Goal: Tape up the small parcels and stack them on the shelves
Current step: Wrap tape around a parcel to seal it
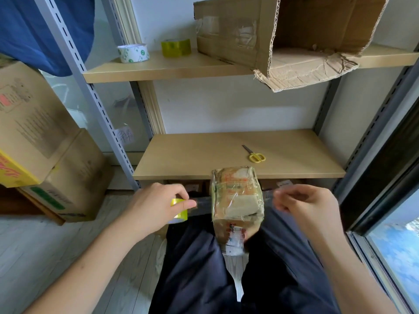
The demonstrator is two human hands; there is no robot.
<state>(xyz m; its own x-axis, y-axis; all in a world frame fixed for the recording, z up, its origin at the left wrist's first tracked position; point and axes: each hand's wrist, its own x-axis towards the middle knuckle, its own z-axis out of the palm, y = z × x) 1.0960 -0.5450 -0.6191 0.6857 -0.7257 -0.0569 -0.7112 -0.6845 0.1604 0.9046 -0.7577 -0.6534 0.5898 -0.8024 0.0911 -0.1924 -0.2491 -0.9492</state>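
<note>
A: Centrally, what occupies the view?

B: One small parcel (pixel 237 200), wrapped in glossy clear tape, stands upright between the person's legs, just in front of the lower shelf (pixel 238 155). Its lower end is wedged between dark trousers (pixel 204 268).

A: How do the hands lie?

B: Left hand (pixel 154 207) grips a yellow-green tape roll (pixel 180 209), fingers curled over it, thumb extended toward the parcel. A strip of clear tape (pixel 201 203) appears to run from the roll to the parcel's left side. Right hand (pixel 306 205) hovers just beside the parcel's right side, fingers curled; it seems to pinch a thin clear tape end, though blur makes this uncertain.

A: And the shelving?

B: Yellow-handled scissors (pixel 255 155) lie on the lower shelf, well apart from the parcel. On the upper shelf (pixel 158 69) sit a white printed tape roll (pixel 133 53), a second yellow-green roll (pixel 176 47), and an open cardboard box (pixel 283 39) lying on its side, overhanging the edge. Stacked cartons (pixel 40 137) stand at left.
</note>
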